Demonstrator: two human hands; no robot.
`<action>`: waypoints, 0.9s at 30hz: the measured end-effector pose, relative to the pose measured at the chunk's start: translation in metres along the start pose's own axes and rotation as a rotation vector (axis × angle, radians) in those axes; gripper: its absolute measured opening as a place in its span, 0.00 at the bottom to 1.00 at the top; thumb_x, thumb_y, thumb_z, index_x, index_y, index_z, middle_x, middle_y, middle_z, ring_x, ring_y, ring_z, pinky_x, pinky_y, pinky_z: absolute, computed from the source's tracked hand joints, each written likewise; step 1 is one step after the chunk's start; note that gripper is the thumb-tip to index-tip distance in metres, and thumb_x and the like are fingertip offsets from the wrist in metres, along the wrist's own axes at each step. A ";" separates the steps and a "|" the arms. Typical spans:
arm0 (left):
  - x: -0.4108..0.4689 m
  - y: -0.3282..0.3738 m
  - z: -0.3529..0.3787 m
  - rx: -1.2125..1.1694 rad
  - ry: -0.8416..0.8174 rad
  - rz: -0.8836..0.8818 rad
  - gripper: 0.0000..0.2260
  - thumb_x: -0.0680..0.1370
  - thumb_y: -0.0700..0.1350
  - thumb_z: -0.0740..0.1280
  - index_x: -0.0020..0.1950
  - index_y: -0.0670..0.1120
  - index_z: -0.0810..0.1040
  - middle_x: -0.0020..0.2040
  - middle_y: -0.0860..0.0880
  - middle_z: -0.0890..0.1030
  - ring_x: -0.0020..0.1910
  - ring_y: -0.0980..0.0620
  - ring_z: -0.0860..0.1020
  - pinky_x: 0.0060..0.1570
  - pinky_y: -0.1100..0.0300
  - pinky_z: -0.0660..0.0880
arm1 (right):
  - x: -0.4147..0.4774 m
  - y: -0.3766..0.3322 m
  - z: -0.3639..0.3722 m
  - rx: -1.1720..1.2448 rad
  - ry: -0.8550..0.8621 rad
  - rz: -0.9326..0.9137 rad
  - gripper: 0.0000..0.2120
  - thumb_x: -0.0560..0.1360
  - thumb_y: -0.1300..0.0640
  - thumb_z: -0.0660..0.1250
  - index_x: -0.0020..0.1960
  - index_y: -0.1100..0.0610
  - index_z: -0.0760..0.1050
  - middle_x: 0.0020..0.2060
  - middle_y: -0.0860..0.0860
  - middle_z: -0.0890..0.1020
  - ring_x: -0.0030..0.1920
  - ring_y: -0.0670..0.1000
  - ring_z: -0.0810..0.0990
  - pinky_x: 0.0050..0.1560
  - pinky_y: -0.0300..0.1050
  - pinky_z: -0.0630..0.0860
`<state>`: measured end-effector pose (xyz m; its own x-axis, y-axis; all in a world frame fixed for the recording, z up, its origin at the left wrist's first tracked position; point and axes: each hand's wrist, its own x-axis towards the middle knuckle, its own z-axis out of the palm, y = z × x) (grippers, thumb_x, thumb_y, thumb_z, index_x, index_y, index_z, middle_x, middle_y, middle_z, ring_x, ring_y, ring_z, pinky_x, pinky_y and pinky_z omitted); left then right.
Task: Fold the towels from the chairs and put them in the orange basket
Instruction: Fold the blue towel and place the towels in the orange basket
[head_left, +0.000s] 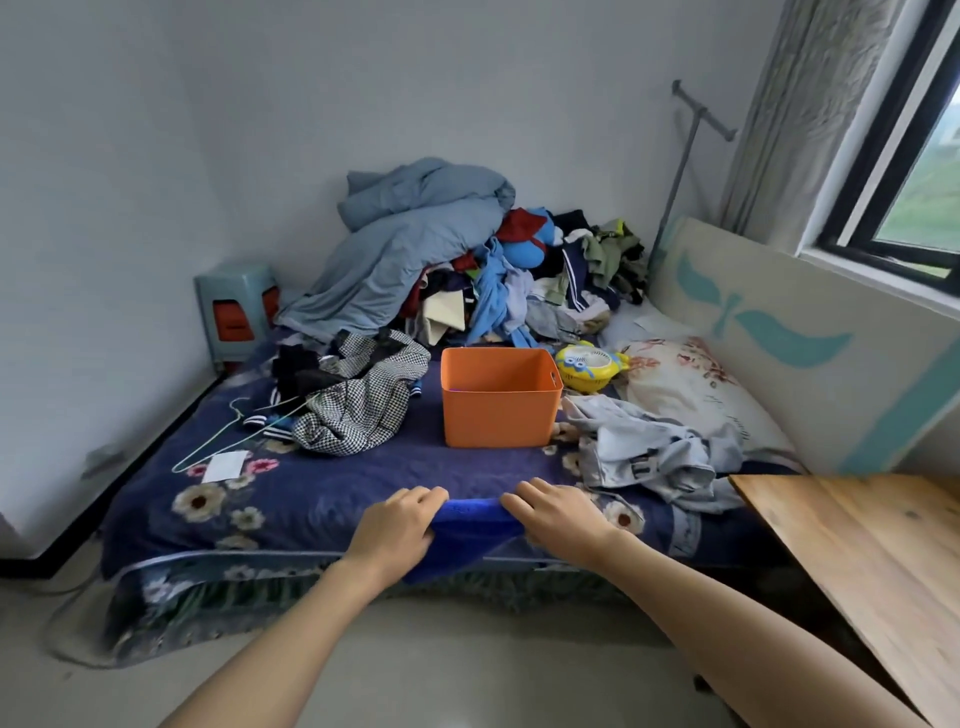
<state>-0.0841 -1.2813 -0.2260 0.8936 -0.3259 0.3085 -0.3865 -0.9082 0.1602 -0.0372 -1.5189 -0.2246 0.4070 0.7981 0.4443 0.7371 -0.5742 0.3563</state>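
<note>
A bright blue towel (470, 535) lies over the near edge of the bed, its lower part hanging down the side. My left hand (400, 525) grips its left edge with curled fingers, and my right hand (558, 517) grips its right edge the same way. The orange basket (498, 410) stands upright on the bed straight behind the towel, about a hand's length away. Something purple shows faintly at its bottom; the rest of its inside is hidden by the front wall.
A checked garment (358, 400) and a wire hanger (228, 441) lie left of the basket, pale denim clothes (644, 452) to its right. A large heap of clothes and a blue duvet (415, 249) fill the back. A wooden tabletop (872, 561) juts in at right.
</note>
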 end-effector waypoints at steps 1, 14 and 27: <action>0.003 -0.006 0.005 -0.002 -0.008 -0.004 0.19 0.60 0.37 0.71 0.46 0.50 0.71 0.37 0.52 0.80 0.34 0.48 0.79 0.21 0.58 0.73 | 0.002 0.001 0.007 0.003 -0.011 -0.005 0.22 0.59 0.57 0.77 0.50 0.54 0.72 0.35 0.48 0.78 0.31 0.49 0.76 0.21 0.39 0.71; 0.163 -0.068 0.054 -0.056 -0.104 -0.138 0.12 0.74 0.39 0.60 0.57 0.47 0.71 0.52 0.50 0.77 0.51 0.49 0.74 0.43 0.55 0.71 | 0.073 0.128 0.111 0.073 -0.039 0.053 0.30 0.50 0.55 0.77 0.47 0.53 0.65 0.32 0.47 0.76 0.29 0.49 0.75 0.20 0.38 0.65; 0.277 -0.179 0.100 -0.091 -0.139 -0.213 0.17 0.75 0.40 0.60 0.63 0.49 0.70 0.59 0.55 0.75 0.58 0.53 0.73 0.52 0.59 0.71 | 0.169 0.214 0.238 0.132 -0.019 -0.019 0.15 0.63 0.52 0.56 0.49 0.52 0.66 0.32 0.46 0.76 0.29 0.47 0.76 0.20 0.37 0.65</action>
<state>0.2557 -1.2350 -0.2628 0.9774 -0.1683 0.1279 -0.1994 -0.9350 0.2933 0.3179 -1.4638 -0.2688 0.4012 0.8126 0.4227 0.8088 -0.5309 0.2530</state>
